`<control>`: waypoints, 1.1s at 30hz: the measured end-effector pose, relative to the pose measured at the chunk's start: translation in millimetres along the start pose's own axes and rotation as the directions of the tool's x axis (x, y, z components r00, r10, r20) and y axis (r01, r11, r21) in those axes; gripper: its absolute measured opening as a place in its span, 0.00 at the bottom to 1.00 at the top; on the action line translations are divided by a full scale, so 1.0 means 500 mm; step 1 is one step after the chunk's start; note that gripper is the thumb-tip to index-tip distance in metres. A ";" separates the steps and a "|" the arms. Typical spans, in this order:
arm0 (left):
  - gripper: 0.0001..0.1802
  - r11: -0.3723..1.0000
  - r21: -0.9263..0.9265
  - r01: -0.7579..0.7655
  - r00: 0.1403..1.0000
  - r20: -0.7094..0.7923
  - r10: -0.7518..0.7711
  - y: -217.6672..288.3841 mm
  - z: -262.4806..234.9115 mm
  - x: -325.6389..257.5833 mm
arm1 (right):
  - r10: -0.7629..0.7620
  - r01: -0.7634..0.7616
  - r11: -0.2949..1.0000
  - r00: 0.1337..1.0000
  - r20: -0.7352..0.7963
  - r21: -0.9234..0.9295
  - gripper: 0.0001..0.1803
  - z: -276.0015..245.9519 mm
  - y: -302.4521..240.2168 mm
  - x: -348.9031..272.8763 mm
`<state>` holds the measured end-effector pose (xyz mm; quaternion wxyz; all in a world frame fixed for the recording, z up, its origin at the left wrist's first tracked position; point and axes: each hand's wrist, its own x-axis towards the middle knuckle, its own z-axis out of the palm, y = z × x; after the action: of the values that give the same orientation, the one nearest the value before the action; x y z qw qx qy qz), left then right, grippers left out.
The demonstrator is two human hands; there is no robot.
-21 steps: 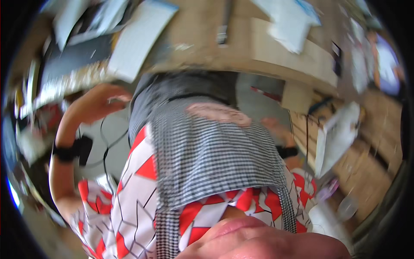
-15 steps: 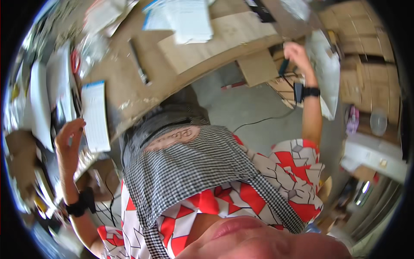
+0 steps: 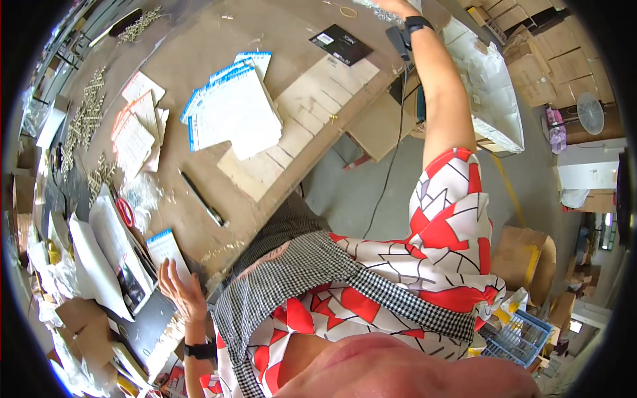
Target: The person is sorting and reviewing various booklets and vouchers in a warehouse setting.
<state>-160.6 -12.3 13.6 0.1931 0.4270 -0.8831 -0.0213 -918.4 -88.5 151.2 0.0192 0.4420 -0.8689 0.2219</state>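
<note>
My left hand (image 3: 180,293) lies with its fingers apart at the table's near left edge, over the lower part of a white card with a blue top strip (image 3: 164,244). Far off to the right, my right hand (image 3: 397,6) reaches to the upper rim of the picture, beside crumpled clear plastic (image 3: 387,16). Its fingertips are cut off there, so their grip does not show. A black pen (image 3: 201,198) rests on the table above the left hand. Farther in are a fanned pile of blue-edged white cards (image 3: 232,109) and a smaller pile of orange-edged cards (image 3: 136,136).
Red-handled scissors (image 3: 125,212) lie by papers at the left. Small metal pieces (image 3: 83,123) are heaped beyond. A flat black packet (image 3: 340,45) and a marked board (image 3: 308,109) lie on the table (image 3: 292,36). A plastic-lined box (image 3: 494,99) and a cable (image 3: 391,159) are at the right.
My right hand has swung from beside the table's right edge to the far upper rim. My left hand has come down onto the white card. The view has shifted to show more of the table.
</note>
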 end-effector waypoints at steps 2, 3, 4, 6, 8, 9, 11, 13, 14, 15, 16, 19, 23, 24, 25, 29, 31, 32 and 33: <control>0.30 1.000 -0.010 -0.019 1.000 -0.006 0.019 -0.009 0.012 0.070 | 0.002 -0.003 0.999 0.999 -0.033 -0.047 0.19 -0.004 -0.017 0.103; 0.30 1.000 -0.007 0.008 1.000 -0.015 -0.008 -0.008 0.019 0.090 | -0.161 0.151 0.982 0.984 -0.081 -0.112 0.17 0.023 -0.012 0.152; 0.29 0.999 -0.003 0.039 0.999 0.007 -0.038 -0.013 0.019 0.089 | -0.329 0.310 0.935 0.939 -0.102 -0.171 0.16 0.071 -0.027 0.194; 0.29 0.995 0.019 0.097 0.994 0.058 -0.098 -0.016 0.012 0.098 | -0.231 0.222 0.971 0.966 -0.112 -0.088 0.16 0.131 -0.151 0.205; 0.30 0.998 -0.003 0.070 0.994 0.081 -0.070 -0.019 0.022 0.163 | -0.411 0.393 0.908 0.766 -0.494 -0.147 0.16 0.256 -0.015 0.373; 0.29 0.999 -0.002 0.045 0.996 0.073 -0.044 -0.042 0.041 0.182 | -0.423 0.390 0.905 0.777 -0.466 -0.171 0.14 0.266 0.034 0.448; 0.29 0.999 -0.027 -0.020 0.999 0.050 0.021 -0.074 0.077 0.197 | -0.521 0.328 0.841 0.707 -0.479 -0.431 0.15 0.272 0.104 0.508; 0.29 0.992 0.082 0.096 0.989 0.107 -0.105 -0.052 0.040 0.114 | -0.401 0.322 0.902 0.872 -0.281 -0.288 0.19 0.431 -0.056 0.446; 0.29 0.993 0.079 0.087 0.989 0.116 -0.096 -0.048 0.032 0.107 | -0.396 0.315 0.903 0.874 -0.282 -0.290 0.19 0.413 -0.047 0.441; 0.29 0.995 0.069 0.069 0.989 0.124 -0.077 -0.052 0.036 0.117 | -0.313 0.234 0.920 0.921 -0.231 -0.314 0.18 0.392 -0.023 0.440; 0.29 0.996 0.060 0.059 0.990 0.124 -0.066 -0.060 0.043 0.132 | -0.229 0.158 0.928 0.956 -0.181 -0.338 0.17 0.376 -0.014 0.442; 0.28 0.998 0.047 0.044 0.995 0.083 -0.048 -0.087 0.065 0.181 | -0.255 0.215 0.928 0.962 -0.097 -0.305 0.13 0.319 0.006 0.496; 0.29 0.994 0.025 0.109 0.991 0.069 -0.111 -0.070 0.066 0.174 | -0.647 0.504 0.722 0.734 -0.206 -0.473 0.05 0.373 0.016 0.538; 0.29 0.992 0.015 0.125 0.989 0.081 -0.125 -0.088 0.070 0.169 | -0.767 0.523 0.639 0.483 -0.422 -0.564 0.04 0.392 0.035 0.558; 0.29 0.986 0.047 0.161 0.981 0.098 -0.165 -0.074 0.051 0.128 | -0.634 0.495 0.713 0.758 -0.155 -0.497 0.08 0.437 -0.022 0.552; 0.29 0.980 -0.005 0.201 0.966 0.165 -0.198 -0.103 -0.006 0.072 | -0.519 0.528 0.759 0.844 0.136 -0.381 0.11 0.421 -0.115 0.408; 0.29 0.979 -0.083 0.184 0.972 0.161 -0.169 -0.132 0.003 0.080 | -0.412 0.406 0.910 0.910 -0.051 -0.087 0.08 0.348 -0.027 0.365; 0.29 0.973 -0.118 0.199 0.970 0.164 -0.179 -0.137 0.002 0.062 | -0.389 0.395 0.918 0.915 -0.103 0.039 0.08 0.346 -0.014 0.329; 0.29 0.971 -0.106 0.215 0.965 0.176 -0.195 -0.129 -0.007 0.043 | -0.239 0.242 0.954 0.970 -0.037 0.178 0.09 0.338 -0.054 0.279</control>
<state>-123.4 -69.1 11.0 0.1426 0.5002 -0.8440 -0.1312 -954.8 -276.4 40.8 0.0126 0.5426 -0.7847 0.2993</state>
